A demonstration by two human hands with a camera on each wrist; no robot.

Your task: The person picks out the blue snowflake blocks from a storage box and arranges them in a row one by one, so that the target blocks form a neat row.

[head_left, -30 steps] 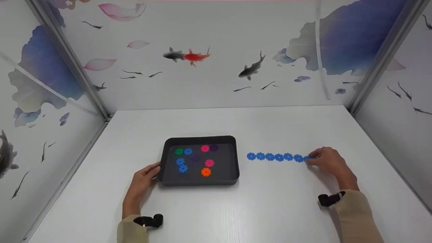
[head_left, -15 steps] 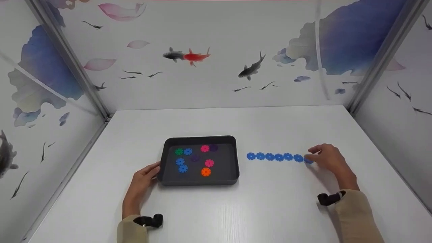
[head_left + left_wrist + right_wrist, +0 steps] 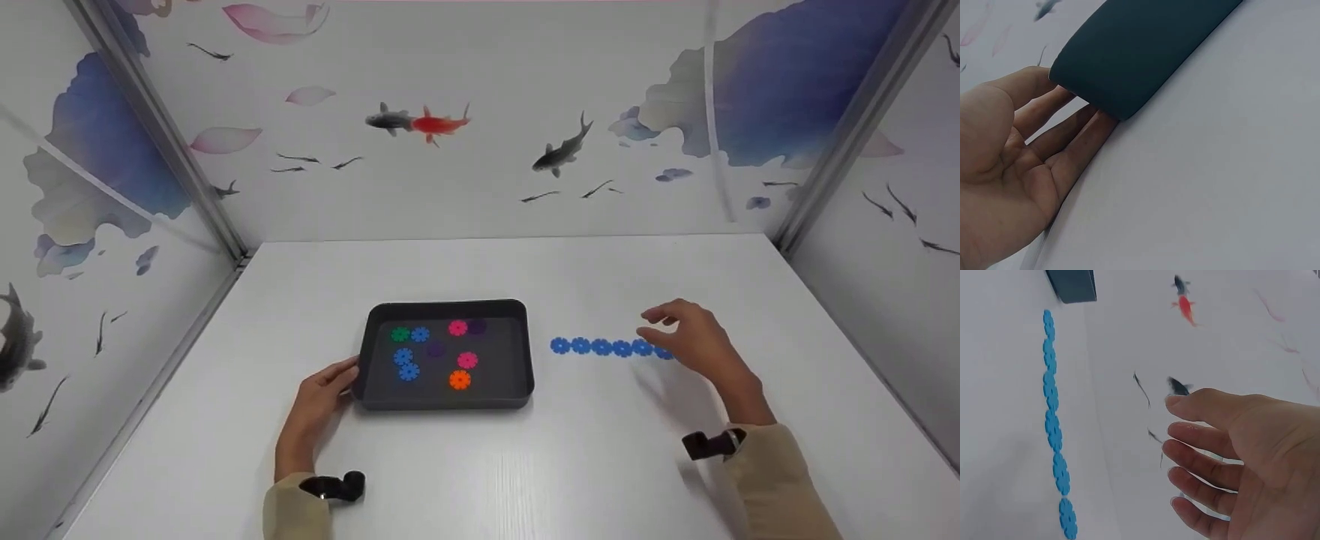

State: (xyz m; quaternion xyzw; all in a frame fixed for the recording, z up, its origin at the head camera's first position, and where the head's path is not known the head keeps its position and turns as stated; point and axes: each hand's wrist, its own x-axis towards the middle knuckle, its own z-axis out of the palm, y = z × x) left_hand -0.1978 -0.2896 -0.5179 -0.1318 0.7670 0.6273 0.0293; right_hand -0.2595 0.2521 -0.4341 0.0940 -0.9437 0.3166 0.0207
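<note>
In the head view, my left hand (image 3: 319,397) touches the left wall of a dark grey tray (image 3: 442,403) with fairly straight fingers. The left wrist view has those fingers (image 3: 1081,146) against the tray's side, with their tips hidden behind it. Several notched snowflake discs (image 3: 460,380) in orange, pink, blue, green and purple lie in the tray. Right of it, a row of blue snowflake discs (image 3: 602,347) lies on the table. My right hand (image 3: 697,341) hovers above the row's right end, thumb and fingers apart, holding nothing. It hides the last disc of the row.
A white table (image 3: 480,465) carries the tray and the row. White panels with painted fish (image 3: 559,150) and petals enclose the back and both sides. Metal posts (image 3: 180,142) stand at the corners. A small black device (image 3: 705,444) is strapped to each wrist.
My right hand has let go of the blue snowflake disc at the row's right end, then lifted and moved left over the row. The left hand stays at the tray.
</note>
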